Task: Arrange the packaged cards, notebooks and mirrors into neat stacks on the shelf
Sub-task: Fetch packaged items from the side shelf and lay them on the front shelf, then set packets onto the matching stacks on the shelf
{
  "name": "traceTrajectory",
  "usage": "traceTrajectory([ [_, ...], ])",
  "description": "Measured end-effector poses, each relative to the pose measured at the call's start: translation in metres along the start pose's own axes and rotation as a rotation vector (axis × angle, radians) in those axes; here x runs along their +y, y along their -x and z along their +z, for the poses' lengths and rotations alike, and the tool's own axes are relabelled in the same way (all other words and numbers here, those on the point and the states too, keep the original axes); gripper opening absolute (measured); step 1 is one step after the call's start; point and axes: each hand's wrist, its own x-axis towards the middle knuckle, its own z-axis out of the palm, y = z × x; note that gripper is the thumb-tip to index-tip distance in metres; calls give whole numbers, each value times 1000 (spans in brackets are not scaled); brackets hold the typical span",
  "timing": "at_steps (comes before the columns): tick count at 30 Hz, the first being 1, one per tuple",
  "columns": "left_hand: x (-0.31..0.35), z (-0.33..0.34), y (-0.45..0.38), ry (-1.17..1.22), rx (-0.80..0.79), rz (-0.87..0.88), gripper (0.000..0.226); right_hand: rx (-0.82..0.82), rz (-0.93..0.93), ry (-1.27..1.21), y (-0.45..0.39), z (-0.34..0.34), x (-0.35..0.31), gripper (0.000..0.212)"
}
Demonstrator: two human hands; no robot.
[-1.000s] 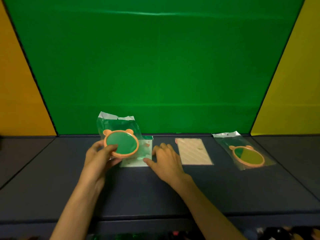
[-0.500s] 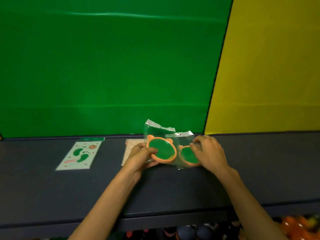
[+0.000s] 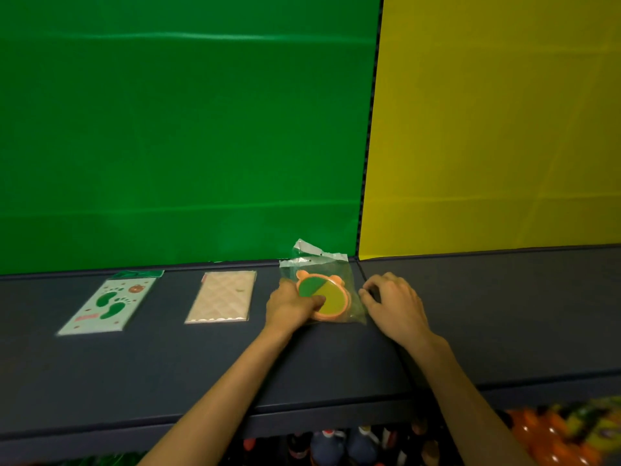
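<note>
On the dark shelf (image 3: 336, 364) lie two orange bear-eared mirrors in clear bags (image 3: 331, 297), one on top of the other, near the green-yellow wall corner. My left hand (image 3: 290, 306) grips the top mirror at its left side, thumb laid across the face. My right hand (image 3: 393, 304) rests on the shelf, its loosely curled fingertips touching the bag's right edge. A beige quilted notebook (image 3: 221, 295) lies flat to the left of the mirrors. Further left lies a packaged card with green footprints (image 3: 107, 304).
A green back wall (image 3: 184, 129) meets a yellow wall (image 3: 497, 129) just behind the mirrors. Bare shelf stretches to the right of my right hand. Below the shelf's front edge stand bottles (image 3: 336, 445) and orange packets (image 3: 544, 428).
My left hand carried its mirror rightward and set it over the second mirror. My right hand let go of the second mirror and moved to the bag's right edge.
</note>
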Motion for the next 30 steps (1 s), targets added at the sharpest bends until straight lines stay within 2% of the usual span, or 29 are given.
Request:
traceTrajectory([
  [2, -2, 0, 1, -261, 69, 28, 76, -8, -21, -9, -2, 1, -2, 19],
  [4, -4, -3, 3, -413, 137, 67, 82, -14, -47, -27, -3, 3, -7, 19],
  [9, -14, -44, 8, -433, 198, 313, 58, -40, -133, -57, -11, 17, -34, 25],
  [13, -32, -99, 18, -627, 185, 455, 52, -67, -220, -114, -15, 34, -75, 26],
  [19, -79, -173, 39, -790, 220, 368, 53, -145, -373, -150, -13, 67, -157, 29],
  [30, -208, -324, 85, -824, 307, 168, 57, -233, -566, -174, 31, 132, -350, 34],
])
